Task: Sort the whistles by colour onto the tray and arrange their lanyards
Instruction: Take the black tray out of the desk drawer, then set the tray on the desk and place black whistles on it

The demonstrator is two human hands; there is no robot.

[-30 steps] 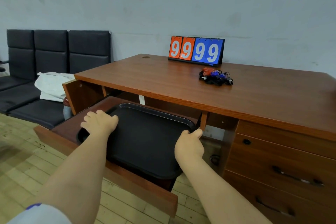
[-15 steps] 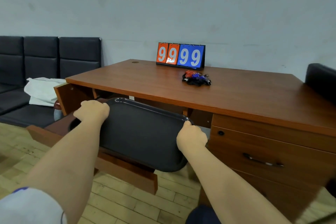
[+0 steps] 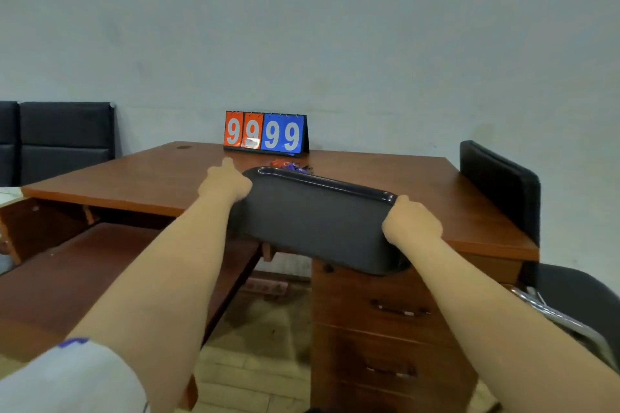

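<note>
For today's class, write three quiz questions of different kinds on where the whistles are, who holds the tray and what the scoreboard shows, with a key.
1. True or false: the whistles already lie on the tray.
2. Which hands grip the tray? A) the left alone B) the right alone C) both.
3. Fill in: every digit on the scoreboard reads ___.
Key: 1 false, the whistles lie heaped on the desk beyond the tray; 2 C, left hand and right hand at opposite ends; 3 9.
</note>
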